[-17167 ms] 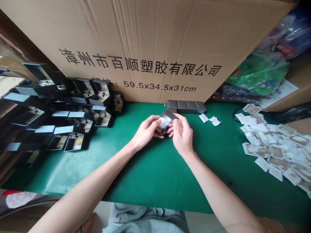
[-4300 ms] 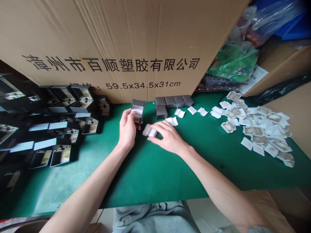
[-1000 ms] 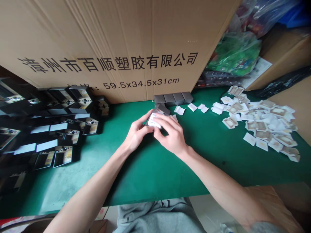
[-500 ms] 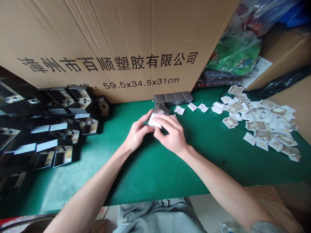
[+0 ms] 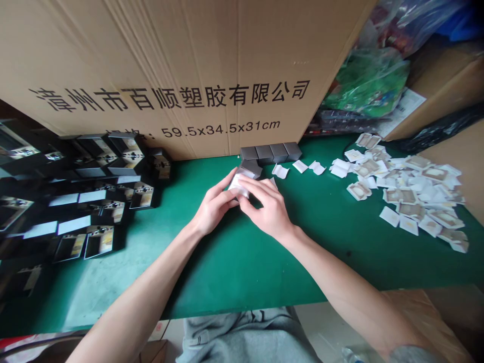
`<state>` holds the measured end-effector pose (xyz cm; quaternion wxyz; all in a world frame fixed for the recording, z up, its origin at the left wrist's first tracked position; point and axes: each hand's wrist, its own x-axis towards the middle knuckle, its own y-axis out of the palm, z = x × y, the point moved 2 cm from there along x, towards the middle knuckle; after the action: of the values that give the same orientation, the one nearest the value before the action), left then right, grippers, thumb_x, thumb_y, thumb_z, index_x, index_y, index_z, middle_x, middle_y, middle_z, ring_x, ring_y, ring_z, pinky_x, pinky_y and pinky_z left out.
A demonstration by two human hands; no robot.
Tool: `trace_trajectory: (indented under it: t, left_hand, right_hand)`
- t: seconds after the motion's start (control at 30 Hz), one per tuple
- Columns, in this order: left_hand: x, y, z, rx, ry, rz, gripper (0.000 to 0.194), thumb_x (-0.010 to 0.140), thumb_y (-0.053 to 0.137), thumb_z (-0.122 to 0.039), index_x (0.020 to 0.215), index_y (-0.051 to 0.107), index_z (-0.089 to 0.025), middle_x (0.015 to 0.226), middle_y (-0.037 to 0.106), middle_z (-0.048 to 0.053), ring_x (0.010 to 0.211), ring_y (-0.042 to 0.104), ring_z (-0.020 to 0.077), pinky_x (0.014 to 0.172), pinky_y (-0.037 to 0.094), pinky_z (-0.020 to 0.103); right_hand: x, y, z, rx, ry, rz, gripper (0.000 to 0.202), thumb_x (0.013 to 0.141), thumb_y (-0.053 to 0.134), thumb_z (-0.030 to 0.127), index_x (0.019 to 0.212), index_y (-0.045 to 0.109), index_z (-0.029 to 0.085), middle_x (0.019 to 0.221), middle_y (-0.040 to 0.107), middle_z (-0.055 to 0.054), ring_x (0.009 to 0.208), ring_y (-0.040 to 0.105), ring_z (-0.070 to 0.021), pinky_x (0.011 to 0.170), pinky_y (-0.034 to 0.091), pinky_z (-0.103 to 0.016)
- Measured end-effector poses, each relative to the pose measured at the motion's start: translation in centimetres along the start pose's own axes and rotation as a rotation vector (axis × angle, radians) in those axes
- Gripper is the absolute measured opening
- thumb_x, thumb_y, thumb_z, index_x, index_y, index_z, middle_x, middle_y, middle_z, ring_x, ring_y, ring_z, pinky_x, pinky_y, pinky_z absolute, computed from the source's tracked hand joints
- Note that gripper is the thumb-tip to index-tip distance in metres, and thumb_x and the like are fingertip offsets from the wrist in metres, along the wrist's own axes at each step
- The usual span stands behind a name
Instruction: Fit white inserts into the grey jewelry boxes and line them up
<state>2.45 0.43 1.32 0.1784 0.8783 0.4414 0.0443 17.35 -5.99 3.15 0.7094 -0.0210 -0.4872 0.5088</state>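
Both hands meet around a small box with a white piece [image 5: 239, 185] on it, at the middle of the green table. My left hand [image 5: 216, 205] is closed on the box from the left side. From the right, my right hand [image 5: 266, 204] has its fingers on the white piece and its thumb near the lower edge. Much of the box is hidden by the fingers. Just behind it is a dark grey box [image 5: 251, 168], and a row of closed grey boxes [image 5: 270, 153] stands against the carton.
Open black boxes [image 5: 100, 242] are stacked on the left of the green table [image 5: 242, 272]. White inserts [image 5: 408, 191] lie piled on the right, with a few white pieces [image 5: 300, 166] nearer the middle. A large carton [image 5: 189, 50] stands behind; plastic bags [image 5: 372, 83] are back right.
The white piece and box between my hands have tilted slightly, and my left thumb has shifted on them. Both hands stay in nearly the same place.
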Motion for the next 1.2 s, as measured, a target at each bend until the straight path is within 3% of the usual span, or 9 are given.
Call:
trace_trajectory:
  t: [0.13,0.27,0.4,0.73,0.83,0.97,1.07,1.2]
  left_hand:
    - [0.1,0.1,-0.2,-0.019,-0.028,0.011,0.069,0.089,0.070,-0.032,0.152,0.045,-0.024,0.136,0.066,0.009,0.117,0.066,0.0241,0.100,0.054,0.035]
    - [0.2,0.1,-0.2,-0.063,-0.023,0.024,0.068,0.088,0.073,-0.034,0.151,0.048,-0.024,0.133,0.067,0.011,0.115,0.067,0.0251,0.102,0.054,0.039]
    - [0.4,0.0,-0.2,-0.078,0.018,-0.007,0.067,0.087,0.074,-0.041,0.148,0.052,-0.023,0.130,0.069,0.012,0.119,0.066,0.0275,0.105,0.053,0.044]
    - [0.3,0.1,-0.1,-0.046,0.038,-0.003,0.065,0.084,0.075,-0.046,0.140,0.060,-0.018,0.126,0.071,0.014,0.116,0.067,0.0300,0.107,0.051,0.052]
    - [0.2,0.3,-0.2,-0.060,0.019,0.003,0.061,0.085,0.076,-0.042,0.140,0.061,-0.019,0.130,0.069,0.013,0.119,0.066,0.0300,0.108,0.051,0.051]
    - [0.0,0.5,-0.5,-0.097,-0.022,0.021,0.058,0.085,0.077,-0.031,0.140,0.060,-0.021,0.134,0.067,0.012,0.125,0.063,0.0292,0.109,0.051,0.049]
    - [-0.1,0.5,-0.7,-0.132,-0.050,0.036,0.060,0.083,0.079,-0.027,0.140,0.061,-0.021,0.127,0.071,0.011,0.118,0.067,0.0262,0.107,0.053,0.043]
    - [-0.1,0.3,-0.9,-0.188,-0.089,0.049,0.059,0.081,0.080,-0.023,0.137,0.063,-0.022,0.116,0.075,0.008,0.106,0.072,0.0218,0.102,0.057,0.037]
  right_hand:
    - [-0.1,0.2,-0.2,0.066,0.004,0.066,0.032,0.099,0.055,0.024,0.130,0.065,0.023,0.133,0.068,-0.007,0.122,0.065,-0.0216,0.100,0.058,-0.040]
    - [-0.1,-0.1,-0.2,0.089,0.008,0.077,0.034,0.100,0.057,0.030,0.131,0.064,0.021,0.135,0.067,-0.009,0.123,0.065,-0.0223,0.101,0.058,-0.041]
    - [0.2,-0.4,-0.1,0.081,0.011,0.095,0.034,0.104,0.046,0.025,0.134,0.062,0.023,0.137,0.065,-0.008,0.128,0.062,-0.0216,0.106,0.056,-0.042]
    - [0.0,-0.6,-0.2,0.110,-0.079,-0.025,0.031,0.101,0.050,0.015,0.125,0.069,0.019,0.127,0.072,-0.009,0.119,0.068,-0.0188,0.104,0.058,-0.034]
    - [-0.1,-0.7,-0.2,0.110,-0.113,-0.066,0.032,0.099,0.052,0.011,0.125,0.070,0.017,0.125,0.072,-0.010,0.117,0.069,-0.0190,0.102,0.058,-0.032]
    - [0.0,-0.9,-0.2,0.031,-0.095,-0.092,0.031,0.098,0.056,0.012,0.123,0.071,0.024,0.121,0.074,-0.006,0.107,0.072,-0.0184,0.093,0.061,-0.034]
    - [0.1,-1.1,-0.1,-0.002,-0.081,-0.100,0.028,0.098,0.058,0.015,0.119,0.073,0.024,0.117,0.076,-0.005,0.102,0.073,-0.0188,0.088,0.062,-0.035]
    - [0.2,-1.2,0.0,0.035,-0.089,-0.112,0.026,0.098,0.058,0.015,0.118,0.073,0.023,0.115,0.077,-0.006,0.105,0.073,-0.0188,0.093,0.062,-0.034]
